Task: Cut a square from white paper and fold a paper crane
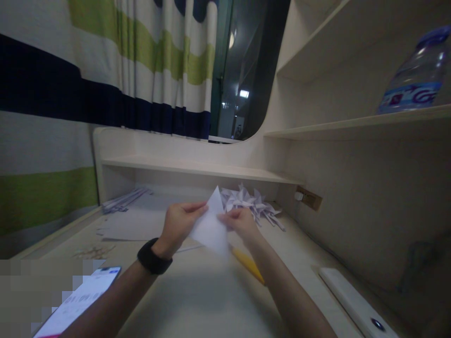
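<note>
A white sheet of paper (210,229), with a pointed top corner, is held up above the desk between my two hands. My left hand (181,223) pinches its left edge, and a black band circles that wrist. On the right edge, my right hand (241,224) grips the paper between thumb and fingers. Beneath my right forearm lies a yellow tool (248,264), partly covered, its kind unclear. Behind the hands, folded paper pinwheels (246,202) are heaped at the back of the desk. The lower part of the held paper is blurred.
White paper sheets (132,220) and rolled paper sticks (125,201) lie at the back left. A lit phone (84,295) is at the front left, near small scattered bits (93,252). A long white case (355,300) lies at right. A bottle (416,75) stands on the upper shelf.
</note>
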A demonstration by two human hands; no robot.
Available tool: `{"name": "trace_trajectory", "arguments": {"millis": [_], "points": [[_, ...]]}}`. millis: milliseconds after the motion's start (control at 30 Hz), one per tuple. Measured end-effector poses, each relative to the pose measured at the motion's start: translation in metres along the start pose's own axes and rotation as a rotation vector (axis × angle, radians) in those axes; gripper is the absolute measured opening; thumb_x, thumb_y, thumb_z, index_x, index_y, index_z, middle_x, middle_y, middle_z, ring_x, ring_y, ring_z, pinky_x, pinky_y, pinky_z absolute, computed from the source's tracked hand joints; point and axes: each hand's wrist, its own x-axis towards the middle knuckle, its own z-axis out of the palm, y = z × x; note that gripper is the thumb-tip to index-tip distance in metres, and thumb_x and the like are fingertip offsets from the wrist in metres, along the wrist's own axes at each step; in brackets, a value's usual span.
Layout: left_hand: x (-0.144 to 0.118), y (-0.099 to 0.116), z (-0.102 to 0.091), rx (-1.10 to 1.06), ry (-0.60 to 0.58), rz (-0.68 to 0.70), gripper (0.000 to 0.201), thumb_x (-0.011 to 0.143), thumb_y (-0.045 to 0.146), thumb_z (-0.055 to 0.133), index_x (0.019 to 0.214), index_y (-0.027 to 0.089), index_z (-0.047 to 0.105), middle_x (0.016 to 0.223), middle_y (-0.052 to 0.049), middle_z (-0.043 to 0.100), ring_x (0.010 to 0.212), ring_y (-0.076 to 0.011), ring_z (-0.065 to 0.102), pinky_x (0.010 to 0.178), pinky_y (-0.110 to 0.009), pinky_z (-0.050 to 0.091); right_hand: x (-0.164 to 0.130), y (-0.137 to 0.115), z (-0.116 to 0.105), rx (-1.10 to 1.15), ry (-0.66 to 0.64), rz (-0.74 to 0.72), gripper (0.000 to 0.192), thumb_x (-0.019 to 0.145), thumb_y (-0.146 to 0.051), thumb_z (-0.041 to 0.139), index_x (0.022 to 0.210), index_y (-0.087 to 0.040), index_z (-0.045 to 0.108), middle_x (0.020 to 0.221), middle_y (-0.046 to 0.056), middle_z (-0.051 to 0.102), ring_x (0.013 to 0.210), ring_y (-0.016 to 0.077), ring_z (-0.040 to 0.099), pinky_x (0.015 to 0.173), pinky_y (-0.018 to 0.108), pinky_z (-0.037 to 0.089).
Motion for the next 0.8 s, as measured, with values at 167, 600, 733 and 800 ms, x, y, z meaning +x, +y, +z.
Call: {"name": "trace_trajectory", "arguments": {"millis": [167,600,733,800], "points": [[0.0016,-0.0002,-0.001,-0.048,-0.01,-0.013,0.026,0.068,0.028,0.073,0.089,0.012,0.075,0.086,-0.009,0.074,0.074,-0.0239,0.07,0.058,-0.026,0.054,-0.0019,-0.001,0.0007,0.026,-0.017,0.021,0.039,0.047,-0.046,0.082,0.056,-0.011,0.068,0.051,0.003,0.063,0.045,0.0112,0.055,0.047,0.025,0.046],[0.0063,-0.0008,-0.0069,-0.079,0.023,-0.032,0.03,0.065,0.03,0.076,0.089,0.011,0.075,0.086,-0.011,0.075,0.072,-0.0232,0.07,0.058,-0.026,0.054,-0.0013,0.0009,-0.0011,-0.023,-0.061,0.01,0.04,0.048,-0.048,0.081,0.056,-0.011,0.068,0.05,0.003,0.063,0.044,0.0106,0.055,0.045,0.023,0.046],[0.0084,-0.0037,-0.007,-0.091,0.034,-0.029,0.031,0.065,0.031,0.076,0.089,0.012,0.075,0.086,-0.011,0.075,0.072,-0.0232,0.07,0.056,-0.025,0.053,-0.0006,0.0037,-0.001,-0.062,-0.101,0.014,0.041,0.05,-0.049,0.081,0.059,-0.01,0.07,0.051,0.004,0.064,0.044,0.0109,0.055,0.047,0.024,0.047],[0.0096,-0.0053,-0.0077,-0.095,0.028,-0.028,0.031,0.064,0.031,0.076,0.089,0.012,0.075,0.086,-0.011,0.075,0.072,-0.0232,0.07,0.056,-0.025,0.053,-0.0003,0.005,-0.0013,-0.081,-0.095,0.001,0.042,0.05,-0.05,0.08,0.058,-0.01,0.069,0.05,0.003,0.063,0.043,0.0102,0.053,0.045,0.023,0.046]]}}
